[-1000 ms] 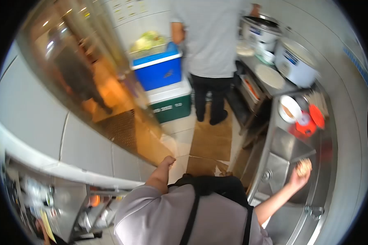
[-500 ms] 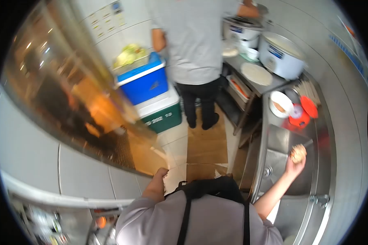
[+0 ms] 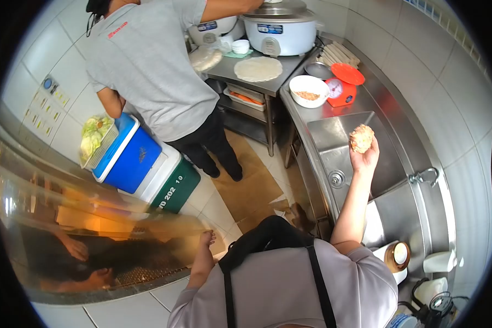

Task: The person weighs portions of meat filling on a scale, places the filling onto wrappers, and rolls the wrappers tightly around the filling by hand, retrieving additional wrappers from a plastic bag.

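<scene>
Holding a pale, lumpy ball of food (image 3: 362, 139) over the steel sink (image 3: 389, 156) at the wearer's (image 3: 276, 284) one o'clock, the right hand (image 3: 365, 157) has its fingers around the near side, partly hidden. At ten o'clock the left hand (image 3: 207, 238) hangs near the clear curtain (image 3: 164, 227), fingers curled in; whether they grip anything cannot be told. Toward twelve, a white bowl (image 3: 318, 83) with orange-pink bits (image 3: 307, 95) sits just beside a red scale (image 3: 343, 94) on the counter (image 3: 299, 113). A co-worker (image 3: 153, 71) in grey stands at eleven, by a blue cooler (image 3: 131, 164).
</scene>
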A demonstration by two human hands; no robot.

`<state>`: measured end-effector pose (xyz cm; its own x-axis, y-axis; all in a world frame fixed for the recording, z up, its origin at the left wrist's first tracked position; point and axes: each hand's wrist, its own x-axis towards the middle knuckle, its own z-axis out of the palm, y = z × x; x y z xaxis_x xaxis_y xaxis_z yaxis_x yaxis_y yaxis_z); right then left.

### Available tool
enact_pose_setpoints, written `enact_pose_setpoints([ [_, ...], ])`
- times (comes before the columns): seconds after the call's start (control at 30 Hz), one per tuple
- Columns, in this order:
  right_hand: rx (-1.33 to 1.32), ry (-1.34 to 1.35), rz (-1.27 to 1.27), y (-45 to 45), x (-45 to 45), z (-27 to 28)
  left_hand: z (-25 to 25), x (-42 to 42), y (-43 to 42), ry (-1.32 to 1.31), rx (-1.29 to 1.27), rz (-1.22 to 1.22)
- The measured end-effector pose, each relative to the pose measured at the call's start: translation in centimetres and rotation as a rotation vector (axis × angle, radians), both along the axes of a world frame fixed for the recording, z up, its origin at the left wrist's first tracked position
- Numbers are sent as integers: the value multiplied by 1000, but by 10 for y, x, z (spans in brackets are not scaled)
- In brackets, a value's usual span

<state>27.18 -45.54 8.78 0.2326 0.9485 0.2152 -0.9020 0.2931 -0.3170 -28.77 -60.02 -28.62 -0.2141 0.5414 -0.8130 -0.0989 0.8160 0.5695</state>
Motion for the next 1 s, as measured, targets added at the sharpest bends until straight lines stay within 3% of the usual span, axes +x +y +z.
enact_pose_setpoints([
  [0.2, -179, 75, -204, -19, -7, 14, 31, 20, 39, -14, 25, -42],
  [0.27, -98, 46, -143, -32, 8, 7, 34, 32, 50, 16, 55, -135],
  [0.4, -146, 101, -213, -67, 40, -1, 36, 79, 87, -59, 290, -175],
  [0.47, -180, 90, -271, -87, 52, 3, 54, 114, 104, 34, 407, -202],
  [0.57, -155, 106, -278, -113, 71, -1, 81, 166, 128, -34, 635, -277],
  [0.6, -99, 102, -230, -122, 76, -4, 95, 187, 136, -65, 711, -261],
  [0.63, -208, 170, -337, -138, 86, -9, 124, 223, 144, -184, 870, -240],
  [0.67, -258, 187, -378, -146, 84, -6, 142, 243, 148, -124, 935, -269],
  [0.8, -225, 159, -392, -178, 101, -11, 229, 316, 149, -196, 1044, -327],
  [1.0, -211, 225, -540, -203, 118, -20, 286, 390, 185, -392, 1172, -496],
])
